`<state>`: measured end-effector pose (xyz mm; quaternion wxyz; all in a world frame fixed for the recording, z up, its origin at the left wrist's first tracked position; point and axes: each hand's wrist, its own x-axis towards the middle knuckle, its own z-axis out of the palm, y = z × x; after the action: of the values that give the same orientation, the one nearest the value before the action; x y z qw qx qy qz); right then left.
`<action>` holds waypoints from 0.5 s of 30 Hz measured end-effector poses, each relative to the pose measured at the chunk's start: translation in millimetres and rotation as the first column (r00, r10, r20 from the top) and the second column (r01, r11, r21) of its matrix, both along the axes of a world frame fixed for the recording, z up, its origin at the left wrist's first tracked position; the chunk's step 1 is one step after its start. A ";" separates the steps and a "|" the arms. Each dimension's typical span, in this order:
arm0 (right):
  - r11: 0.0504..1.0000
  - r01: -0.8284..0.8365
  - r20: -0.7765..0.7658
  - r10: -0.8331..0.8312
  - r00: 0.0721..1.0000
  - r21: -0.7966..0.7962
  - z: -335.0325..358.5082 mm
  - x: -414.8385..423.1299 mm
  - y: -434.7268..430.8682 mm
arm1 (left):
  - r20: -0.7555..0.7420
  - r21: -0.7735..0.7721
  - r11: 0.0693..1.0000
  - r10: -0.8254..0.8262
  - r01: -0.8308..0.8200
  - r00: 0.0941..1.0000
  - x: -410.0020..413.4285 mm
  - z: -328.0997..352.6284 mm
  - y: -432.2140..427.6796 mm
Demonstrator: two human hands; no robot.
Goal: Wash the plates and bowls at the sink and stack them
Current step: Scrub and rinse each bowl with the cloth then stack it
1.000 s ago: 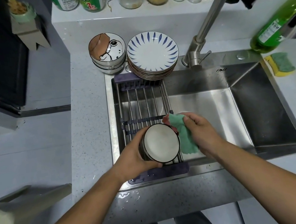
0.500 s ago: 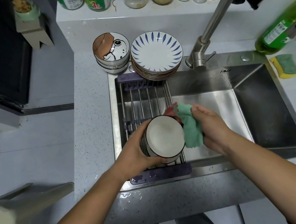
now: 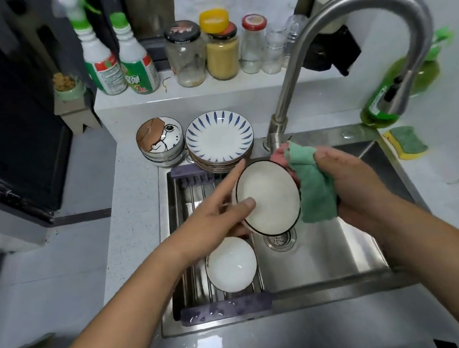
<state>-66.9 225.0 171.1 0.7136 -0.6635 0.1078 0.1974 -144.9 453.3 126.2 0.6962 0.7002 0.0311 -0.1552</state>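
My left hand (image 3: pixel 214 220) holds a white black-rimmed bowl (image 3: pixel 269 197) tilted above the sink, thumb inside the rim and index finger stretched along its far edge. My right hand (image 3: pixel 348 182) grips a green and pink cloth (image 3: pixel 312 185) pressed against the bowl's right side. A second white bowl (image 3: pixel 231 264) sits upright on the drying rack (image 3: pixel 195 271) below. A stack of blue-striped plates (image 3: pixel 220 139) and a stack of cartoon-print bowls (image 3: pixel 160 141) stand on the counter behind the rack.
The steel sink (image 3: pixel 332 251) has a drain strainer (image 3: pixel 281 239) under the held bowl. The tall faucet (image 3: pixel 350 36) arches over the basin. A sponge (image 3: pixel 406 141) and green soap bottle (image 3: pixel 394 92) lie right. Jars and spray bottles line the back ledge (image 3: pixel 180 91).
The left hand lifted the top bowl off the rack and up toward the faucet, uncovering another bowl beneath. The right hand rose with the cloth alongside. The camera tilted upward.
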 end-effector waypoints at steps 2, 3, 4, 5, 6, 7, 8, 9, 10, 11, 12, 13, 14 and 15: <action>0.996 0.004 0.092 0.004 0.996 -0.089 13.1 6.2 -17.2 | 0.080 0.090 0.996 -0.012 0.004 0.997 8.4 21.3 -19.7; 0.995 0.008 0.144 0.007 0.990 -0.103 18.9 8.8 -27.9 | 0.113 0.138 0.990 0.008 -0.024 0.994 12.2 30.6 -30.5; 0.993 0.011 0.188 0.010 0.982 -0.114 25.3 11.0 -40.0 | 0.149 0.194 0.979 0.035 -0.064 0.988 15.9 40.0 -42.5; 0.993 0.015 0.222 0.012 0.975 -0.117 31.9 13.5 -50.1 | 0.186 0.247 0.965 0.049 -0.094 0.981 19.6 48.2 -52.8; 0.992 0.014 0.246 0.016 0.969 -0.122 38.0 15.8 -58.3 | 0.208 0.279 0.955 0.047 -0.105 0.977 23.7 54.4 -60.4; 0.993 0.011 0.259 0.020 0.966 -0.119 42.8 17.8 -65.6 | 0.221 0.297 0.948 0.048 -0.115 0.974 26.8 60.0 -67.0; 0.994 0.005 0.272 0.024 0.962 -0.107 49.9 21.3 -78.1 | 0.240 0.311 0.942 0.053 -0.128 0.969 31.7 67.6 -77.4; 0.995 -0.005 0.281 0.034 0.959 -0.101 54.7 24.8 -88.8 | 0.255 0.320 0.937 0.056 -0.139 0.965 35.5 76.1 -87.9; 0.995 -0.015 0.292 0.044 0.955 -0.101 56.6 28.4 -96.7 | 0.275 0.337 0.930 0.053 -0.148 0.960 38.9 83.2 -95.2; 0.994 -0.022 0.313 0.053 0.948 -0.103 61.1 32.8 -106.3 | 0.302 0.365 0.918 0.040 -0.155 0.952 43.4 92.8 -106.0; 0.994 -0.025 0.331 0.061 0.942 -0.111 62.4 35.8 -110.5 | 0.325 0.400 0.902 0.024 -0.160 0.945 46.2 99.5 -111.6; 0.992 -0.031 0.347 0.071 0.935 -0.119 65.4 38.9 -116.3 | 0.351 0.433 0.884 0.014 -0.175 0.936 49.8 107.1 -118.5; 0.991 -0.040 0.362 0.083 0.929 -0.126 69.6 41.6 -123.5 | 0.374 0.465 0.865 0.002 -0.189 0.928 52.9 115.7 -126.5; 0.991 -0.046 0.369 0.091 0.925 -0.128 73.3 43.1 -128.2 | 0.386 0.491 0.848 -0.006 -0.200 0.922 55.5 123.3 -131.9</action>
<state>-23.7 96.8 244.4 0.6738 -0.7327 -0.0420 0.0858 -89.3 321.4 249.5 0.4799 0.8764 -0.0249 0.0313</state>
